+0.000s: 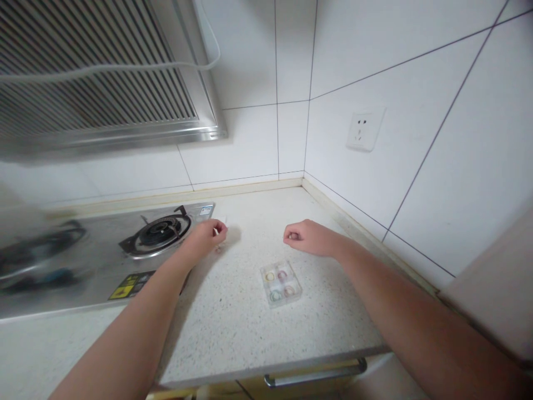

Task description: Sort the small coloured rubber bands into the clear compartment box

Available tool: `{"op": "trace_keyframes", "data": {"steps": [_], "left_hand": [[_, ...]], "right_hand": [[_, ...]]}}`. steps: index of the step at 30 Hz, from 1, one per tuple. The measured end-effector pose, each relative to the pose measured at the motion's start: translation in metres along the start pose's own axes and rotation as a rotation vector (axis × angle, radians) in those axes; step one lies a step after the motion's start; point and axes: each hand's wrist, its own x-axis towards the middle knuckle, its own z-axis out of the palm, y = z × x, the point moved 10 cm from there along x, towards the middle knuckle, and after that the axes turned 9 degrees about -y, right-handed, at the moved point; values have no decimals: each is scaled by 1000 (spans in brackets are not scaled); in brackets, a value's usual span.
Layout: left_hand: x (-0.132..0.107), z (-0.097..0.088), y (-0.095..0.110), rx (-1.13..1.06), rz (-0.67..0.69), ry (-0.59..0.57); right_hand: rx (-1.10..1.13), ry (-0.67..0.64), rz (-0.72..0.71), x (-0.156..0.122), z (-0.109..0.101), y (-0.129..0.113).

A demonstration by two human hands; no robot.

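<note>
Left hand [207,236] by the stove [104,261] edge, fingers curled tight, contents hidden; right hand [306,238] likewise fisted over the counter [233,328], palm unseen; clear box [280,283] of four coloured rings lying between, untouched; stove's left side blurred.

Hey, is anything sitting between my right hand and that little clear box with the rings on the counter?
Nothing visible. Only bare speckled counter lies between the right hand and the clear box, which sits just nearer to you.

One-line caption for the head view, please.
On a speckled countertop, the left hand curls beside the gas stove, the right hand beyond a clear box of coloured rings.
</note>
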Motion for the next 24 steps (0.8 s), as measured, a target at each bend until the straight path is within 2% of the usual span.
{"op": "trace_keyframes", "data": {"steps": [5, 6, 9, 11, 14, 24], "left_hand": [[-9, 28, 45, -245, 112, -60], [-12, 35, 55, -306, 134, -91], [-21, 60, 77, -725, 138, -264], [-25, 70, 88, -868, 122, -337], [-28, 74, 96, -963, 116, -370], [-32, 80, 98, -992, 60, -392]], "right_hand": [[114, 27, -65, 3, 7, -12], [138, 30, -81, 4, 8, -16], [212, 39, -123, 5, 13, -26], [305, 38, -159, 5, 15, -32], [411, 28, -190, 5, 17, -37], [417, -27, -197, 2, 21, -47]]}}
